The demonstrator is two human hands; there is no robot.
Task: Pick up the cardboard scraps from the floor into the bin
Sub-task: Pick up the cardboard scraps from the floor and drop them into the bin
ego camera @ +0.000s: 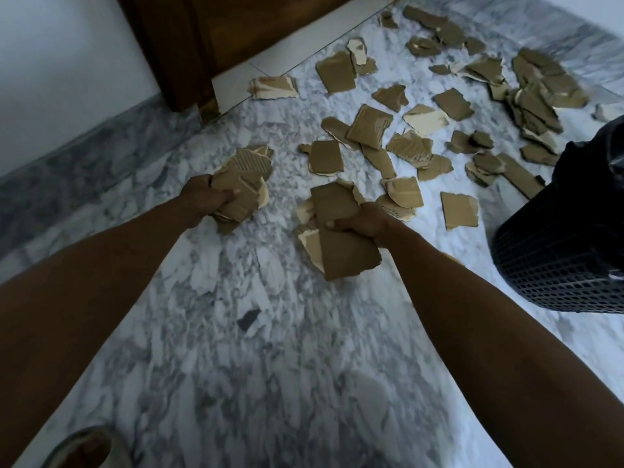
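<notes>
My left hand (202, 197) grips a bunch of brown cardboard scraps (243, 184) above the marble floor. My right hand (364, 221) grips another stack of scraps (344, 248), the largest piece hanging down below my fingers. Several more torn cardboard scraps (371, 126) lie scattered over the floor ahead, with a denser heap (540, 92) at the far right. The black perforated bin (560, 251) stands at the right edge, to the right of my right hand.
A dark wooden door and frame (189, 45) stands at the far left-centre beside a white wall (60, 62). The grey-white marble floor (270, 349) stretches under my arms. My foot in a sandal (84, 447) shows at the bottom left.
</notes>
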